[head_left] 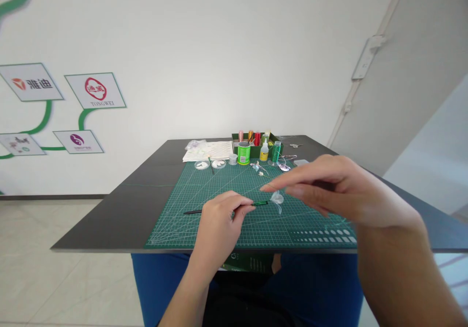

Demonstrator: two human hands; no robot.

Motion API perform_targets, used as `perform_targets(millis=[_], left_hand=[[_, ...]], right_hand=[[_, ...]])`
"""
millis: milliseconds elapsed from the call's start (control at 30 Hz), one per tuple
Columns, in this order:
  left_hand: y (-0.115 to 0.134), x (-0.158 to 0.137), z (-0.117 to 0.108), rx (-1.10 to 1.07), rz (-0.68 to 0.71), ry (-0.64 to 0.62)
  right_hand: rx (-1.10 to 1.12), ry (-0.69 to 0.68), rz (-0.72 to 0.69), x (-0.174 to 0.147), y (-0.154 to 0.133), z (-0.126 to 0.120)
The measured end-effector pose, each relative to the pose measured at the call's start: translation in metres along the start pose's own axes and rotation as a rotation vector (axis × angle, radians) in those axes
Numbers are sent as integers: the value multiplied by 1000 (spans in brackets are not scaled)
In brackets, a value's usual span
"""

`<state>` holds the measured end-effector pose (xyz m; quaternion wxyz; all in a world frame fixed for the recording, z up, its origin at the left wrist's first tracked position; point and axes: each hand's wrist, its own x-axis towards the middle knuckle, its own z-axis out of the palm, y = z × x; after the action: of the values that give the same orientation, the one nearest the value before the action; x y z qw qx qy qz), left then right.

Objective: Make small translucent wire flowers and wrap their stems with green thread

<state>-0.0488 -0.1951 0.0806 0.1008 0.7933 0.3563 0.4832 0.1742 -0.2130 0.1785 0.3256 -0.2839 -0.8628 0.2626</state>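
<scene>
My left hand (222, 220) is closed in a pinch around a thin dark stick (192, 212). Its dark end sticks out to the left, and a green stretch (260, 203) shows right of my fingertips. Beside the green tip is a pale, translucent flower-like piece (277, 198) with a narrow strip hanging down; whether it is joined to the stick is unclear. Above and right of it hovers my right hand (340, 190), index finger reaching left and thumb pressed up beneath it. Anything between those fingers is too fine to make out. A green cutting mat (219, 234) lies below.
At the mat's back stand a green can (243, 153), a yellow-labelled glue bottle (263, 150), a green thread spool (276, 151) and small round dishes (202, 165). Behind are a box (256, 151) of spools, white sheets (215, 150) and scissors (295, 145).
</scene>
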Motion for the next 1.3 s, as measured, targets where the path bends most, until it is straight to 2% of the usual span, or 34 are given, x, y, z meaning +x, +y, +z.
perform_targets(millis=[300,633,967,1300], left_hand=[[1,0,1,-86,24,-19],[4,-1,1,-114,24,-18],[4,0,0,-143,31,10],[5,1,-4,-132,19,94]], right_hand=[[50,-46,-45,39,31,-15],[137,-71,55,54,71,-15],[217,-79,148,50,120,6],[261,-119,272,30,137,41]])
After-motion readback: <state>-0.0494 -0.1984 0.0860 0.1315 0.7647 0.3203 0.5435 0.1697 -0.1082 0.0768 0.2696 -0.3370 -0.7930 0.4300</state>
